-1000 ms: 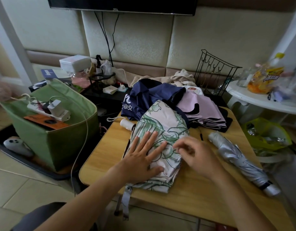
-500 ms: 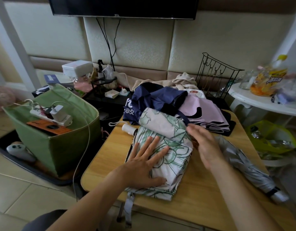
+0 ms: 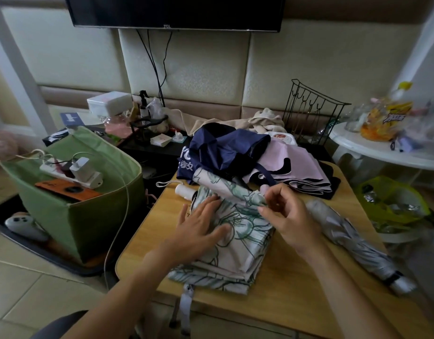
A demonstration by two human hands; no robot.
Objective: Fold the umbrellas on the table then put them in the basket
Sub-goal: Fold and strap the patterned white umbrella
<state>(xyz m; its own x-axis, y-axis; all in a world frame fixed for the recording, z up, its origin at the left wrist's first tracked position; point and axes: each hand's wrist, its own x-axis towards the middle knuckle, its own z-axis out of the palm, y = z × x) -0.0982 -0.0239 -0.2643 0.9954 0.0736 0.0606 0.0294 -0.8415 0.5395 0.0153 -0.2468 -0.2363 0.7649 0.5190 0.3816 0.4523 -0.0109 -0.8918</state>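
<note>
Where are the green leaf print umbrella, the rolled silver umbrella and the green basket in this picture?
green leaf print umbrella (image 3: 238,243), head view, on its folded canopy between the hands.
rolled silver umbrella (image 3: 350,236), head view, on the middle of its wrapped canopy.
green basket (image 3: 88,226), head view, on its near outer wall.

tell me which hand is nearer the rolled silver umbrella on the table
Right. The right hand pinches a fold of the leaf-print umbrella just left of the silver umbrella. The left hand lies flat on the leaf-print fabric, farther left.
</note>
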